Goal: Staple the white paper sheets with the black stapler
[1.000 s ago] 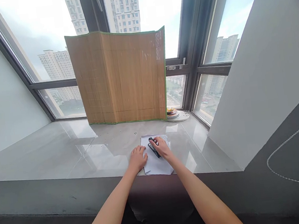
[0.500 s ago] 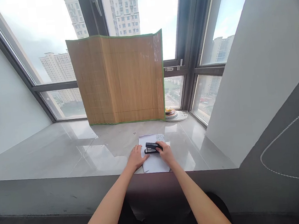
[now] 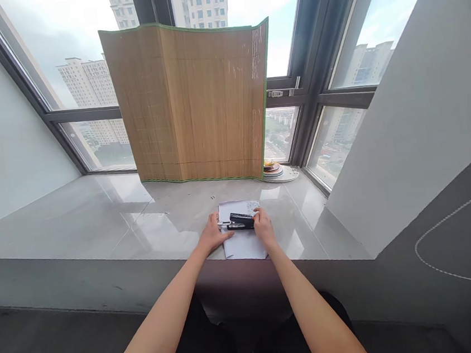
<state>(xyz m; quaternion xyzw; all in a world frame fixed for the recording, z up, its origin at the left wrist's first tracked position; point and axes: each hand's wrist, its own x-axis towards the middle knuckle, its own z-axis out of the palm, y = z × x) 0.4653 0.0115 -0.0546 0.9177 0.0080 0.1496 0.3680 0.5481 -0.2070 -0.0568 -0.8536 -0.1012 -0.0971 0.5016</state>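
Observation:
A black stapler [image 3: 242,221] lies over a white sheet of paper [image 3: 245,245] on the sill. My right hand [image 3: 264,228] is closed on its right end, where a small orange spot shows. From the stapler's left end a thin silver metal part [image 3: 224,223] sticks out towards my left hand [image 3: 213,233]. That hand is open, thumb and fingers apart around the silver part, its thumb close to the stapler's lower edge. Whether the fingertips touch the metal is too small to tell. Small print shows at the paper's upper right corner.
Behind the paper a bamboo mat [image 3: 211,106] with green edging stands against the window. Several stacked plates [image 3: 281,173] sit at its right. The tiled sill [image 3: 76,227] has a front edge just before my wrists. A beaded cord [image 3: 428,229] hangs at the right.
The silver part now projects from the stapler's left end. My right hand has shifted to the stapler's right end. The view has tilted down a little.

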